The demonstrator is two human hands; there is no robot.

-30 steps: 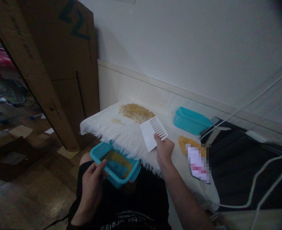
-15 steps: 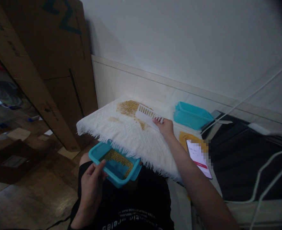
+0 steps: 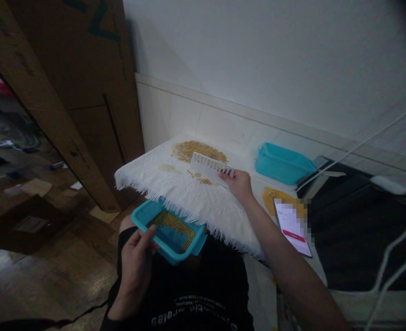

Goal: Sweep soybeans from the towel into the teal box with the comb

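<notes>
My left hand [image 3: 139, 250] grips the near left rim of a teal plastic tray [image 3: 168, 252], held just under the fringed edge of a white cloth [image 3: 220, 207]. Yellow beans [image 3: 175, 225] cover part of the tray's floor. In my right hand [image 3: 237, 181] is a white slotted plastic piece [image 3: 211, 164], its fingers closed round the right end. That piece stands over the cloth-covered table, beside a heap of dry yellow beans [image 3: 199, 149]. A smaller scatter of beans [image 3: 201, 177] lies on the near side of it.
A second teal container [image 3: 284, 163] stands at the table's right, against the wall. A phone [image 3: 292, 227] lies partly on a yellow-orange item [image 3: 270, 197]. Tall cardboard boxes [image 3: 86, 105] rise at the left. White cables [image 3: 385, 257] run over a black surface on the right.
My right hand has moved the slotted piece slightly toward me and left relative to the bean heap. The small scatter has changed shape. My left hand keeps its hold; the view has shifted slightly.
</notes>
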